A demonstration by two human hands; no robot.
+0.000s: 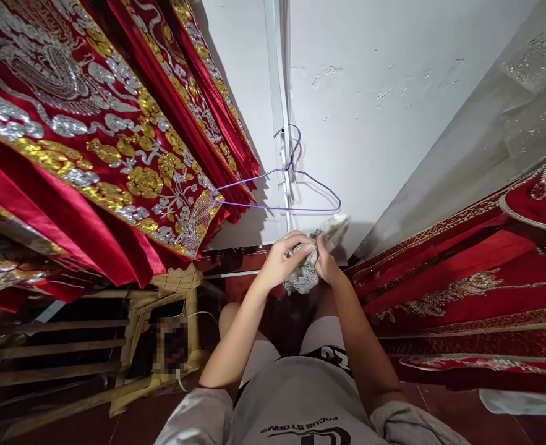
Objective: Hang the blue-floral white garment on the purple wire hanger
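Observation:
Both my hands are closed on a bunched, pale patterned cloth in front of my body. My left hand grips it from the left, with the thumb across the top. On the other side my right hand pinches it, thumb pointing up. A lighter end of the cloth sticks out beyond my hands towards the wall, and part of the bundle is hidden by my fingers. Just past the cloth, a bare purple wire hanger hangs by its hook near a white vertical strip.
Red garments with gold and silver sequin embroidery hang at the left. More red embroidered garments and sheer covers hang at the right. A bamboo chair stands at lower left. Ahead is a white wall with peeling paint.

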